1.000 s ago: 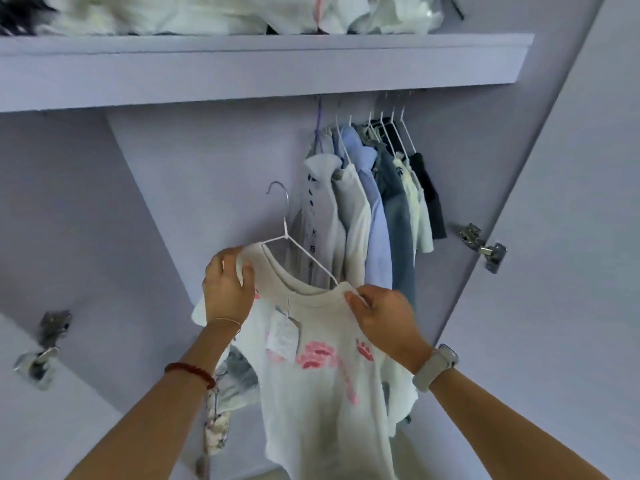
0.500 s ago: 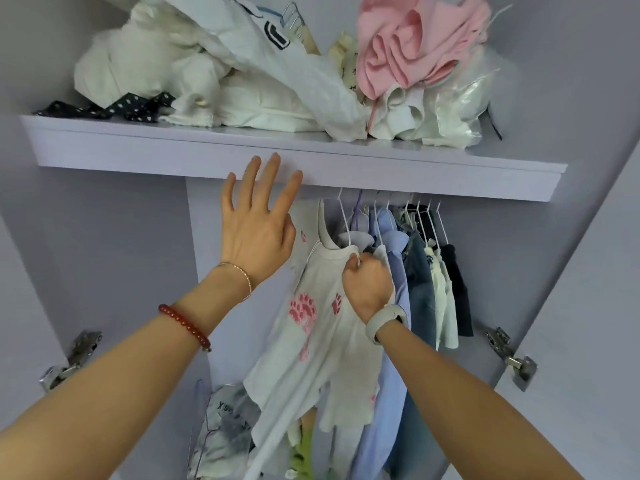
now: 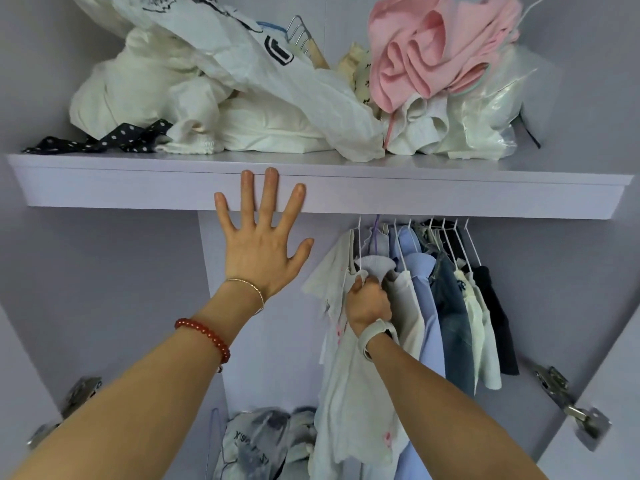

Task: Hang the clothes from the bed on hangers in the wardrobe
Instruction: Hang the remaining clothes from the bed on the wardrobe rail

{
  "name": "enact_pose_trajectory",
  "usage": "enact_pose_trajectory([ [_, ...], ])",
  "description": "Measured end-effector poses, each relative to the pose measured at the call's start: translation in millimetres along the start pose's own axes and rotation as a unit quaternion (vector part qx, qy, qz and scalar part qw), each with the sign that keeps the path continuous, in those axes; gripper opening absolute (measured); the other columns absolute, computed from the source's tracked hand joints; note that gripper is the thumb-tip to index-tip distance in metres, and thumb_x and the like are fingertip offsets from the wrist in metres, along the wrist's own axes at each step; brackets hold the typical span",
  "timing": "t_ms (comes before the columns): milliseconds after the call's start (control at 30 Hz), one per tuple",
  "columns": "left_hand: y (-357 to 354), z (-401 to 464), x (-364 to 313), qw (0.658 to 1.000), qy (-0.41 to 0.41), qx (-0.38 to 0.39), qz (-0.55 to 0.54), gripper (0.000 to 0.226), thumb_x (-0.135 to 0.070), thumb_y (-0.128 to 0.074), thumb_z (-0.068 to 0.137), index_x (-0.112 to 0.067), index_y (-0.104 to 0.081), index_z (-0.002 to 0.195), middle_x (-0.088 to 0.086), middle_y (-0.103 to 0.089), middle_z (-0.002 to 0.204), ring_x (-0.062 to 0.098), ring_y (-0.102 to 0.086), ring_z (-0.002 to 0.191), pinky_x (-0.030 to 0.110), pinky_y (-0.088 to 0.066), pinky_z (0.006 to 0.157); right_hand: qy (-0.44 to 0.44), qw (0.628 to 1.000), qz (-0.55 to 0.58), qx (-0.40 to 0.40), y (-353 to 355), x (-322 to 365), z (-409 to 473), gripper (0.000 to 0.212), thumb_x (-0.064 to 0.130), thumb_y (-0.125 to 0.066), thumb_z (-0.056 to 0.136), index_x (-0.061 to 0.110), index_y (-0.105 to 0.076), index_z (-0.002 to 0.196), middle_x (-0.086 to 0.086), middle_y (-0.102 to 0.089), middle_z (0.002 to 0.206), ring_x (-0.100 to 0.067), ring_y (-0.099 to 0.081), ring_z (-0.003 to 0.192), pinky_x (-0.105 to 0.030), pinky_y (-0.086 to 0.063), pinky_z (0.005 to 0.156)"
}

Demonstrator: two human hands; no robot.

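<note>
Hanging the white top (image 3: 349, 375) at the left end of the wardrobe's (image 3: 104, 289) row of hung clothes (image 3: 450, 306), under the shelf (image 3: 415, 194). Best done, probably: check the hanger (image 3: 358, 237) hook sits fully over the rail (rail itself hidden behind the shelf edge), then let go gently, so the shoulders stay level. Left hand (image 3: 258, 251) flat against the shelf's front edge, fingers (image 3: 268, 195) straight and spread, holding nothing. Right hand (image 3: 369, 301) curled tight, gripping bunched fabric at the top's neckline.
</note>
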State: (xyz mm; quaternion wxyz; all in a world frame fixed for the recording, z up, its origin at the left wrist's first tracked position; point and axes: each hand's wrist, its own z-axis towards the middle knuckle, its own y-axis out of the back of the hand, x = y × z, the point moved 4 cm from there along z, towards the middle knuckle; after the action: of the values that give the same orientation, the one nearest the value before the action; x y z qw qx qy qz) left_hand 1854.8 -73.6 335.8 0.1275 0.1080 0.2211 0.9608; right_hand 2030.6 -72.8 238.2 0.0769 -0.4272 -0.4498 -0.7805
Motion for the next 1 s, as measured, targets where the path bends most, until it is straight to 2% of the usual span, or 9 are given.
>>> enact_pose_trajectory([
  [200, 1, 2, 0, 1.0, -0.005, 0.0, 0.007, 0.078, -0.059, -0.039, 0.084, -0.026, -0.01, 0.148, 0.012, -0.002, 0.152, 0.04, 0.0, 0.137, 0.066, 0.0, 0.102, 0.038, 0.998, 0.019, 0.049, -25, -7, -17, 0.031, 0.017, -0.034, 0.097, 0.001, -0.041, 0.122, -0.022, -0.056, 0.116, -0.038, -0.054, 0.107, -0.039, -0.043, 0.083],
  [300, 1, 1, 1, 1.0, -0.003, 0.005, 0.002, 0.079, -0.059, -0.039, 0.083, -0.026, -0.009, 0.148, 0.013, -0.003, 0.152, 0.04, 0.0, 0.137, 0.066, 0.0, 0.102, 0.048, 0.994, -0.001, 0.096, -33, -23, -27, 0.042, 0.008, -0.041, 0.091, 0.003, -0.034, 0.132, -0.019, -0.044, 0.128, -0.036, -0.046, 0.116, -0.039, -0.038, 0.094],
  [433, 3, 1, 0, 1.0, -0.003, 0.027, 0.0, 0.078, -0.057, -0.037, 0.083, -0.026, -0.007, 0.148, 0.014, -0.006, 0.153, 0.041, -0.001, 0.137, 0.065, 0.0, 0.102, 0.038, 0.978, -0.01, 0.206, -36, -48, -46, 0.057, 0.003, -0.037, 0.088, 0.007, -0.019, 0.142, -0.016, -0.044, 0.133, -0.032, -0.047, 0.117, -0.036, -0.041, 0.097],
  [533, 6, -6, -6, 0.999, 0.004, 0.04, -0.022, 0.076, -0.048, -0.04, 0.082, -0.024, -0.01, 0.148, 0.017, -0.01, 0.153, 0.042, -0.005, 0.138, 0.064, -0.003, 0.104, 0.059, 0.97, -0.027, 0.234, -27, -62, -66, 0.067, 0.006, -0.039, 0.09, 0.013, -0.005, 0.147, -0.01, -0.032, 0.145, -0.03, -0.042, 0.125, -0.034, -0.038, 0.101],
  [667, -3, -61, -32, 0.993, 0.013, 0.076, -0.09, 0.074, -0.033, -0.048, 0.078, -0.024, -0.02, 0.146, 0.018, -0.017, 0.152, 0.04, -0.009, 0.138, 0.064, -0.011, 0.105, 0.145, 0.974, -0.027, 0.175, 4, -82, -96, 0.061, 0.014, -0.042, 0.094, 0.013, -0.009, 0.146, -0.008, -0.016, 0.153, -0.025, -0.021, 0.139, -0.03, -0.021, 0.112],
  [767, -9, -105, -65, 0.98, 0.018, 0.134, -0.145, 0.067, -0.032, -0.041, 0.079, -0.022, -0.025, 0.144, 0.018, -0.021, 0.151, 0.039, -0.009, 0.138, 0.062, -0.011, 0.105, 0.153, 0.985, -0.063, 0.055, 41, -107, -118, 0.054, 0.023, -0.037, 0.091, 0.007, -0.028, 0.142, -0.019, -0.031, 0.146, -0.037, -0.034, 0.132, -0.045, -0.033, 0.108],
  [833, -7, -129, -93, 0.966, 0.015, 0.173, -0.194, 0.063, -0.032, -0.035, 0.08, -0.021, -0.029, 0.142, 0.018, -0.023, 0.15, 0.039, -0.011, 0.137, 0.062, -0.013, 0.105, 0.114, 0.988, -0.105, 0.001, 66, -132, -135, 0.057, 0.029, -0.031, 0.086, 0.004, -0.039, 0.136, -0.023, -0.043, 0.137, -0.043, -0.047, 0.121, -0.053, -0.041, 0.097],
  [900, 0, -154, -129, 0.947, -0.015, 0.21, -0.242, 0.059, -0.03, -0.033, 0.08, -0.02, -0.033, 0.139, 0.016, -0.029, 0.148, 0.038, -0.017, 0.136, 0.061, -0.018, 0.105, 0.069, 0.985, -0.156, -0.019, 88, -163, -158, 0.057, 0.029, -0.028, 0.086, 0.005, -0.041, 0.135, -0.023, -0.045, 0.136, -0.043, -0.047, 0.121, -0.053, -0.039, 0.096],
  [1000, 18, -201, -189, 0.912, -0.075, 0.279, -0.291, 0.053, -0.028, -0.041, 0.078, -0.016, -0.053, 0.128, 0.016, -0.048, 0.136, 0.039, -0.042, 0.126, 0.063, -0.034, 0.095, -0.046, 0.978, -0.204, -0.001, 120, -218, -209, 0.062, 0.037, -0.015, 0.086, 0.016, -0.021, 0.145, -0.01, -0.021, 0.152, -0.03, -0.019, 0.14, -0.046, -0.014, 0.113],
])
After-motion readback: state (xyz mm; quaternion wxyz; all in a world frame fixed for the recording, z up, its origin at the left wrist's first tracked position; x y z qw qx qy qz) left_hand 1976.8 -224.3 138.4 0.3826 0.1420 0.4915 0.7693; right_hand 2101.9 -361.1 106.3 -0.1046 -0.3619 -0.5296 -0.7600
